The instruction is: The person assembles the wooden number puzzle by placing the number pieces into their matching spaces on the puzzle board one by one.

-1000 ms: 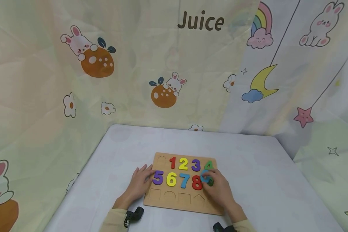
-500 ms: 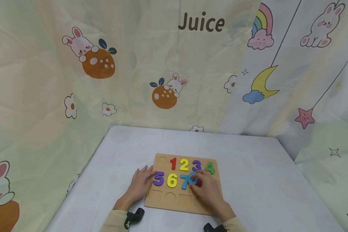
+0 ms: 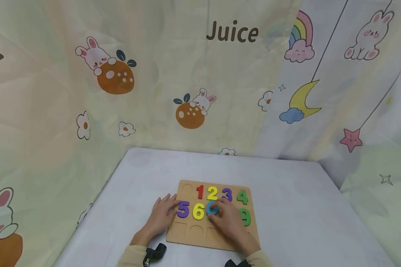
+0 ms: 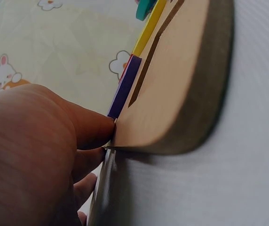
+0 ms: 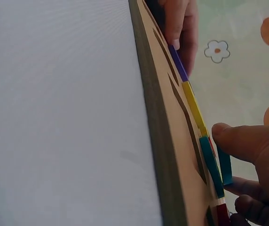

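Observation:
A wooden number puzzle board (image 3: 183,237) lies on the table with coloured number pieces in it. My right hand (image 3: 228,220) pinches a blue ring-shaped number piece (image 3: 211,208) between thumb and fingers, over the blue 7 in the middle row. In the right wrist view, the held blue piece (image 5: 225,165) stands just above the row of pieces. My left hand (image 3: 162,213) rests at the board's left edge, fingers extended, fingertips right by the purple 5 (image 3: 183,209). In the left wrist view, its thumb and finger touch the board's corner.
A red 1 (image 3: 199,192), yellow 2 (image 3: 212,193), purple 3 (image 3: 227,194), green 4 (image 3: 242,197), yellow 6 (image 3: 198,211) and green 9 (image 3: 245,217) sit on the board. An arch-shaped recess lies at its top left, other shaped recesses along its front. A printed cloth hangs behind the white table (image 3: 287,207).
My right hand has moved left across the board with the blue piece, from beside the 8 to over the 7. The green 9 has come into sight. My left hand stays put.

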The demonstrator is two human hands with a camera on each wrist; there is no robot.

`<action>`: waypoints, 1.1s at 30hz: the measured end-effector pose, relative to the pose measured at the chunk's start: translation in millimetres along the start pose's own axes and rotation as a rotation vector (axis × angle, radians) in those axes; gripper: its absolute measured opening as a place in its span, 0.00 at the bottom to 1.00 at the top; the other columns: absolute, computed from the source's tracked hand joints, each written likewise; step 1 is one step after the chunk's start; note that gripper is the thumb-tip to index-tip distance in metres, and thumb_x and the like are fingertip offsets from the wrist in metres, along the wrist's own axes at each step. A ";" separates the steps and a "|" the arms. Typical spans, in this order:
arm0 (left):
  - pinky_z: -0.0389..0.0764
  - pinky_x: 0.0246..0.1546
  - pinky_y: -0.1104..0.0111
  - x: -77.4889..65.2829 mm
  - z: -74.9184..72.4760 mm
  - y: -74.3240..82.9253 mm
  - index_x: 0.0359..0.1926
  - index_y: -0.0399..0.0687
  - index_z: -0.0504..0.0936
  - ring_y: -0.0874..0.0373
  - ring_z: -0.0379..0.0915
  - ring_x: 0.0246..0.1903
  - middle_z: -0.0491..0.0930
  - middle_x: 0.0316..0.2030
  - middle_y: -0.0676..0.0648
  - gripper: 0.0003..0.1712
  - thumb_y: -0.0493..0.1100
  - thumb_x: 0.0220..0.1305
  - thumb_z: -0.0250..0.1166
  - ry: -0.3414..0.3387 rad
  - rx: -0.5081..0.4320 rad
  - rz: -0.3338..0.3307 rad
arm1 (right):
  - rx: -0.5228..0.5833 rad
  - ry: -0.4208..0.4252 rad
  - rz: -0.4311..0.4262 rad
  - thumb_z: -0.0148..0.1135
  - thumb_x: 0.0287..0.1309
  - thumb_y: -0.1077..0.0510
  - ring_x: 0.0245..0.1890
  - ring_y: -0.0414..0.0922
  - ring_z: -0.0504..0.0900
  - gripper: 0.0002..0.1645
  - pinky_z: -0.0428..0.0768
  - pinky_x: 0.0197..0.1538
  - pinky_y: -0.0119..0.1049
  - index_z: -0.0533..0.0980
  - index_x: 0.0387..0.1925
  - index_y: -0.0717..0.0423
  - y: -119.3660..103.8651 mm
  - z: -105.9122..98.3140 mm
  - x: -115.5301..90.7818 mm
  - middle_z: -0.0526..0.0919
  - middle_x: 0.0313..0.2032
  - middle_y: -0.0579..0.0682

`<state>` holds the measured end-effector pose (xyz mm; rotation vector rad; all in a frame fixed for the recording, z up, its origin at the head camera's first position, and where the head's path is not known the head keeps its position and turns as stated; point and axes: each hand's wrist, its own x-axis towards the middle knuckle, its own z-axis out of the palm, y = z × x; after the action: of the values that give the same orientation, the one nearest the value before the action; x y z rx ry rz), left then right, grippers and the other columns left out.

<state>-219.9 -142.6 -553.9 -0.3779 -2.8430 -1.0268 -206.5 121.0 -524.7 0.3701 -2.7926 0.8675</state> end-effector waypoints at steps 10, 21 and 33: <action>0.39 0.73 0.43 0.3 -1.2 2.0 0.60 0.50 0.79 0.43 0.51 0.73 0.67 0.69 0.43 0.20 0.40 0.67 0.61 -0.003 0.003 0.001 | 0.024 0.002 -0.008 0.74 0.51 0.48 0.52 0.51 0.79 0.14 0.82 0.53 0.48 0.85 0.41 0.40 -5.1 9.2 10.5 0.79 0.53 0.49; 0.39 0.73 0.45 1.7 -1.7 5.0 0.60 0.51 0.79 0.44 0.50 0.73 0.66 0.69 0.44 0.20 0.41 0.68 0.60 -0.005 0.014 -0.012 | 0.002 -0.009 -0.046 0.73 0.52 0.48 0.54 0.51 0.79 0.14 0.81 0.55 0.47 0.85 0.42 0.42 -9.1 12.9 17.6 0.80 0.54 0.49; 0.41 0.72 0.43 -0.1 -0.8 2.5 0.59 0.49 0.80 0.43 0.53 0.72 0.68 0.68 0.42 0.20 0.39 0.67 0.61 0.006 0.006 0.014 | -0.036 -0.048 -0.124 0.73 0.52 0.49 0.54 0.51 0.78 0.17 0.81 0.54 0.47 0.85 0.45 0.45 -16.7 19.5 27.7 0.80 0.54 0.50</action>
<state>-219.1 -141.4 -551.8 -0.3931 -2.8330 -1.0148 -230.1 91.4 -524.6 0.5581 -2.7892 0.7901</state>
